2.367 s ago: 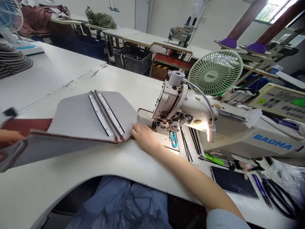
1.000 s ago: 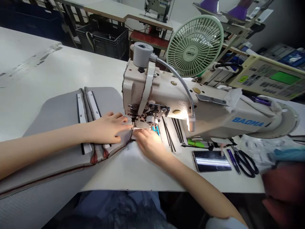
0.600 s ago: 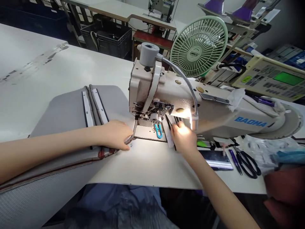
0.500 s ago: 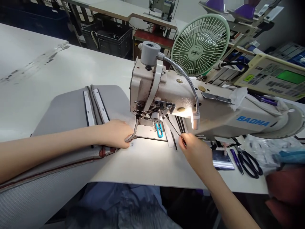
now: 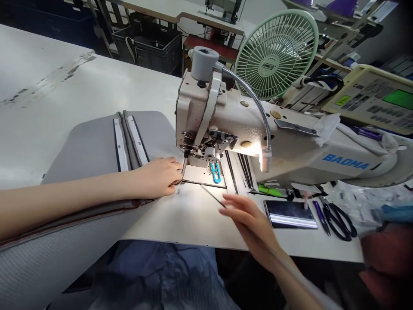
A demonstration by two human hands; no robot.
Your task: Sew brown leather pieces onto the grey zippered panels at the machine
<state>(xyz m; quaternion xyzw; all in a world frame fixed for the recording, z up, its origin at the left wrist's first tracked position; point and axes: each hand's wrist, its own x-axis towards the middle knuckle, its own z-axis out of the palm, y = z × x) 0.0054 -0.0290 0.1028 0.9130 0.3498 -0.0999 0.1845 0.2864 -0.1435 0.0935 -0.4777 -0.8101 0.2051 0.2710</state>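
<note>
A large grey fabric panel (image 5: pixel 87 146) lies at the left, its front part hanging over the table edge. My left hand (image 5: pixel 159 177) is closed on the panel's edge, just left of the needle area of the sewing machine (image 5: pixel 222 107). Two white strips (image 5: pixel 121 146) run along a raised seam on the panel. In front of the blue clip-like part (image 5: pixel 216 173), my right hand (image 5: pixel 247 217) pinches a thin black strip (image 5: pixel 211 195) whose tip points toward the left hand. Motion blurs the right fingers somewhat.
More black strips (image 5: pixel 245 170) lie beside the machine bed. To the right are a phone (image 5: pixel 292 214), a purple pen-like tool (image 5: pixel 322 217) and black scissors (image 5: pixel 338 219). A green fan (image 5: pixel 274 56) and a control panel (image 5: pixel 374 97) stand behind the machine arm.
My right hand has drawn a black strip away from the bundle, leftward and toward me, uncovering the phone. The left hand stays at the panel's edge, its fingers shifted slightly toward the needle.
</note>
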